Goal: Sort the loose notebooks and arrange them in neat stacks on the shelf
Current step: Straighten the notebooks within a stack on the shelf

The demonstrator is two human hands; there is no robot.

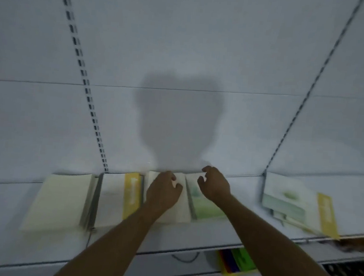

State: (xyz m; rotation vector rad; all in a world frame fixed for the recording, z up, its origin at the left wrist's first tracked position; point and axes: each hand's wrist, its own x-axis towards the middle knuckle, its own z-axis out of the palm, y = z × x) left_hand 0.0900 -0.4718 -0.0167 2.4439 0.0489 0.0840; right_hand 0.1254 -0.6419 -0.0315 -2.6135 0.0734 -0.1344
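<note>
Notebooks lie flat in a row on the white shelf [212, 235]. From the left: a cream notebook [58, 202], one with a yellow band [118, 200], a white notebook [176, 212] and a green notebook [206, 206]. The left hand [163, 193] rests on the white notebook, fingers curled; whether it grips is unclear. The right hand [214, 184] hovers over the green notebook's far end, fingers loosely curled, holding nothing. Well to the right, past the slotted upright [291, 130], sits a loose pile [292, 204]. A head shadow [178, 120] falls on the back panel. Colourful packs [236, 261] lie on the shelf below.

Slotted upright [82, 63], head shadow [178, 120], colourful packs [237, 261] below
</note>
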